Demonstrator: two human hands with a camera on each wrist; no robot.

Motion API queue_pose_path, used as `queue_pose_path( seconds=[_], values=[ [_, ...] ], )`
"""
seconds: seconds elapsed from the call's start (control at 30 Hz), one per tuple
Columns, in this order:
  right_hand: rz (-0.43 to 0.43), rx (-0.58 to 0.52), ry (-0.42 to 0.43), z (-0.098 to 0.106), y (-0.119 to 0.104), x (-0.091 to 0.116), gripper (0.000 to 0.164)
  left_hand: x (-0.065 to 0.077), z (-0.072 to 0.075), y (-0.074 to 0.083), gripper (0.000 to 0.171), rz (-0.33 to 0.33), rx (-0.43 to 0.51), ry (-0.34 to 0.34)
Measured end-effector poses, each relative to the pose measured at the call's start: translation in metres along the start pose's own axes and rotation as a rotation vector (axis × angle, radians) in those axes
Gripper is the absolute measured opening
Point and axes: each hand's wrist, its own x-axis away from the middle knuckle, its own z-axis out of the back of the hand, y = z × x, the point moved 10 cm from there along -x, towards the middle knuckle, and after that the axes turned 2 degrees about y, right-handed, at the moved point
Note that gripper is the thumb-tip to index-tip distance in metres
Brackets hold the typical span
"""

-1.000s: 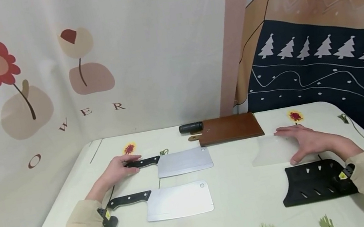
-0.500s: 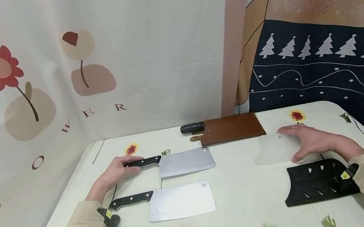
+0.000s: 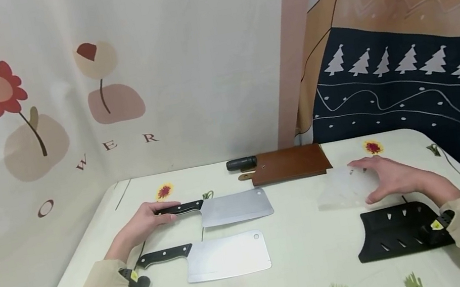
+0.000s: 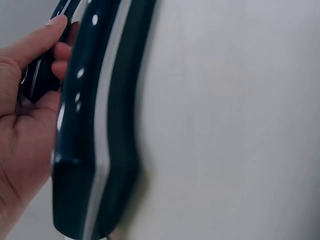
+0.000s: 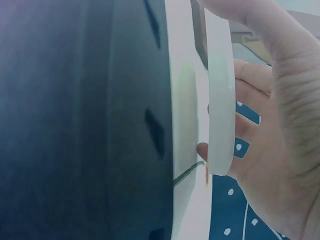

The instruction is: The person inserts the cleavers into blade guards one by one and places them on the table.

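My left hand point(image 3: 144, 224) pinches the black riveted handle of the farther cleaver point(image 3: 235, 207), whose blade points right. Nearer to me a second cleaver point(image 3: 228, 257) lies on the table, also pointing right; its handle point(image 4: 77, 120) fills much of the left wrist view. On the right side, my right hand point(image 3: 396, 181) holds a translucent white blade cover point(image 3: 341, 189) between thumb and fingers; the right wrist view shows this cover point(image 5: 221, 100) edge-on. A black slotted blade cover point(image 3: 394, 233) lies just below that hand, partly hidden by the wrist camera.
At the back of the table point(image 3: 301, 233) lies a brown board-like slab point(image 3: 291, 163) with a black handle point(image 3: 241, 163) beside its left end. Behind the table hang a white curtain point(image 3: 198, 67) and a dark tree-patterned cloth point(image 3: 387, 90).
The white cover has risen and tilted slightly in my right hand, so its holes show more. The held cleaver has shifted a little right. The nearer cleaver and black cover have stayed put.
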Motion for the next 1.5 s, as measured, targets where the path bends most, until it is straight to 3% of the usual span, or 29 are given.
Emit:
queue_pose_path(
  seconds=[0.27, 0.47, 0.87, 1.5],
  values=[
    [0.031, -0.005, 0.032, 0.003, -0.015, -0.002, 0.095, -0.003, -0.003, 0.012, 0.045, -0.024, 0.032, -0.005],
    [0.042, 0.006, 0.035, 0.002, -0.022, -0.007, 0.094, -0.010, -0.006, 0.031, 0.046, -0.026, 0.078, 0.036],
    [0.047, -0.007, 0.011, -0.003, -0.044, -0.019, 0.095, -0.020, -0.024, 0.056, 0.046, -0.014, 0.171, 0.081],
    [0.054, -0.014, -0.012, -0.009, -0.062, -0.026, 0.094, -0.027, -0.030, 0.061, 0.043, 0.006, 0.183, 0.116]
  ],
)
